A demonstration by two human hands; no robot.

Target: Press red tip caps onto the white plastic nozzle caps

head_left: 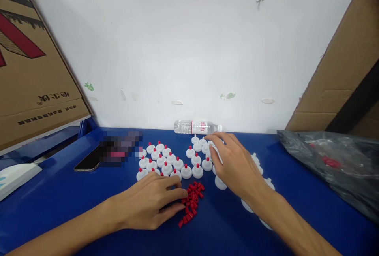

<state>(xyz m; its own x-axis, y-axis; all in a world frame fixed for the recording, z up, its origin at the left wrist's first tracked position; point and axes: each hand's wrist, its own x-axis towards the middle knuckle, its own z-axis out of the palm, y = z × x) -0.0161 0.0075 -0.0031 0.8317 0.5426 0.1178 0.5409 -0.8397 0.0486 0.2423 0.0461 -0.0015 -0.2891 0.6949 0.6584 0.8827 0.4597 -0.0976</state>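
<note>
My left hand point(154, 200) lies palm down at the left edge of a pile of small red caps point(194, 198). Its thumb and forefinger are parted, with the tips at the caps; no held cap shows. Over the right group of white round lids with spouts point(220, 183) hovers my right hand point(233, 157), thumb and forefinger spread, lids partly visible between them. That hand and forearm hide several lids. White lids topped with red caps point(167, 168) stand in rows behind my left hand, which covers the nearest ones.
A clear plastic bottle point(197, 127) lies along the wall. On the blue table point(97, 204), a phone point(90, 159) and a white object point(17, 177) sit left. Grey plastic bag point(322, 169) lies right. Cardboard boxes point(38, 74) flank both sides.
</note>
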